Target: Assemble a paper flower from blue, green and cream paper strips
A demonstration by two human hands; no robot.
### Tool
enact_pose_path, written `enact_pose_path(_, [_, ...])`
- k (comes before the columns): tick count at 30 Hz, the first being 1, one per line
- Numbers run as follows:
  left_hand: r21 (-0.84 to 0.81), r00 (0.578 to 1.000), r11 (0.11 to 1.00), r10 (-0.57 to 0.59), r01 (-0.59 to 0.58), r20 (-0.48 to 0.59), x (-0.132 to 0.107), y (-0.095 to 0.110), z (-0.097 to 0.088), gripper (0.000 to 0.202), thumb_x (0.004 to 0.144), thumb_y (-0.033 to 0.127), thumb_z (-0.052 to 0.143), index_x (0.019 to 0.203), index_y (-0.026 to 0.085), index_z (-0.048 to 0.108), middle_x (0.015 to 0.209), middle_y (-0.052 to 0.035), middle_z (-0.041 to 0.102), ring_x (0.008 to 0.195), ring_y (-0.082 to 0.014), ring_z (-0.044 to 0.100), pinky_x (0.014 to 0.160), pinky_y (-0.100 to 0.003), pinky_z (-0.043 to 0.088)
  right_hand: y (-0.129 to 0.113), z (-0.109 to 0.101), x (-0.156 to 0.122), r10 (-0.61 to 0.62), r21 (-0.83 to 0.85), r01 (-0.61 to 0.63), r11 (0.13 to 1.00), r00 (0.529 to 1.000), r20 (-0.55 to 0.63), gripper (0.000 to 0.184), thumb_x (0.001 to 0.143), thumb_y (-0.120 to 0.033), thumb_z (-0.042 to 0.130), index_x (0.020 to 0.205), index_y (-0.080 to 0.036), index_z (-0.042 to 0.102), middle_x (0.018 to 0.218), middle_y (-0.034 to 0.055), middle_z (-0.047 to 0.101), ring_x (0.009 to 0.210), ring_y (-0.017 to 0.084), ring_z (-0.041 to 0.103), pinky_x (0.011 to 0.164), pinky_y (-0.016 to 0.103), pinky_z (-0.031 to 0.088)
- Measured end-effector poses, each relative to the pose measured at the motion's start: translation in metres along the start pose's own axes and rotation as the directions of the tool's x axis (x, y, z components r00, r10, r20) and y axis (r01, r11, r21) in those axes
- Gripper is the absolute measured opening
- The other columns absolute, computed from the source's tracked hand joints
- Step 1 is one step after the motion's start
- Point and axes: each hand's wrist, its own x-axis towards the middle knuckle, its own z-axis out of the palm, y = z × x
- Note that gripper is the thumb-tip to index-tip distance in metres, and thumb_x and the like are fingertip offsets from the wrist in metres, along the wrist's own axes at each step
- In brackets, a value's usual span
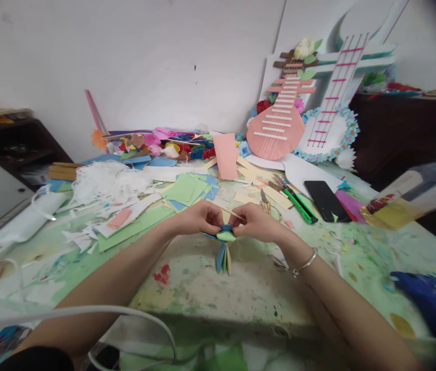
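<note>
Two hands: left hand (pixel 202 217) and right hand (pixel 258 222) meet over the table (pixel 198 291), about midway between its left and right edges.
Fingers: on both hands, drawn in and pinching the top of the paper piece, one hand at each side; the exact fold under each fingertip cannot be told.
Paper piece (pixel 225 236): blue and green above, with narrow blue, green and cream strips hanging towards the table's near edge.
Thin stick (pixel 226 210): slants between the hands; which one grips it is unclear.
Step in hand: apparently shaping or fixing the folds at the top.
Next move: seems to call for a light, steady pinch, since thin paper could crease or slip.
Towards the right edge: scissors (pixel 265 202) and a black phone (pixel 324 200).
Towards the far left corner: a heap of white string (pixel 105 180).
</note>
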Motion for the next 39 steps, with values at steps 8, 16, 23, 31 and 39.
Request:
enact_pose_path(8, [0.114,0.998,0.993,0.010,-0.003,-0.059,-0.002,0.000,0.001,0.015,0.063,0.023,0.067,0.066,0.009,0.062,0.057,0.0011,0.055,0.051,-0.0061,0.044,0.048,-0.017,0.033,-0.013,0.008,-0.002,0.057,-0.224,-0.096,0.970,0.983,-0.173,0.014,0.057,-0.012,0.058,0.066,-0.016,0.069,0.056,-0.0009,0.062,0.054,0.010,0.051,0.050,0.020,0.031])
enact_pose_path(16, [-0.081,0.984,0.996,-0.053,0.039,-0.170,-0.001,-0.017,-0.009,0.015,0.060,0.019,0.068,0.070,0.008,0.068,0.057,-0.0004,0.059,0.052,-0.0073,0.048,0.050,-0.018,0.035,-0.016,0.000,-0.006,-0.199,-0.254,0.191,0.948,0.980,-0.007,0.021,0.080,-0.019,0.047,0.090,-0.018,0.066,0.071,0.0004,0.063,0.060,0.010,0.050,0.057,0.021,0.031])
enact_pose_path(23, [-0.265,0.977,0.964,-0.077,0.021,-0.200,0.005,-0.024,-0.004,0.022,0.061,0.028,0.072,0.064,0.007,0.065,0.058,-0.0025,0.061,0.052,-0.0082,0.051,0.049,-0.018,0.035,-0.020,-0.003,-0.010,-0.249,-0.329,0.246,0.912,0.968,0.033,0.028,0.089,-0.020,0.035,0.098,-0.018,0.062,0.079,0.0045,0.062,0.073,0.015,0.051,0.065,0.024,0.034])
enact_pose_path(31, [-0.358,0.977,0.934,-0.065,-0.012,-0.203,0.006,-0.031,-0.001,0.027,0.061,0.029,0.073,0.076,0.006,0.068,0.068,-0.0078,0.067,0.057,-0.0119,0.057,0.054,-0.020,0.041,-0.012,-0.002,-0.005,-0.241,-0.425,0.199,0.883,0.969,-0.047,0.032,0.086,-0.012,0.039,0.107,-0.021,0.062,0.074,0.0047,0.060,0.071,0.015,0.050,0.062,0.023,0.031])
enact_pose_path(39, [-0.378,0.999,0.926,-0.002,-0.012,-0.037,-0.002,-0.024,-0.011,0.034,0.066,0.028,0.070,0.093,0.008,0.068,0.087,-0.0111,0.069,0.074,-0.0170,0.062,0.070,-0.027,0.046,-0.007,0.002,-0.005,-0.310,-0.519,0.231,0.823,0.948,-0.069,0.029,0.088,-0.015,0.037,0.101,-0.016,0.063,0.075,0.0074,0.059,0.068,0.014,0.051,0.059,0.022,0.030])
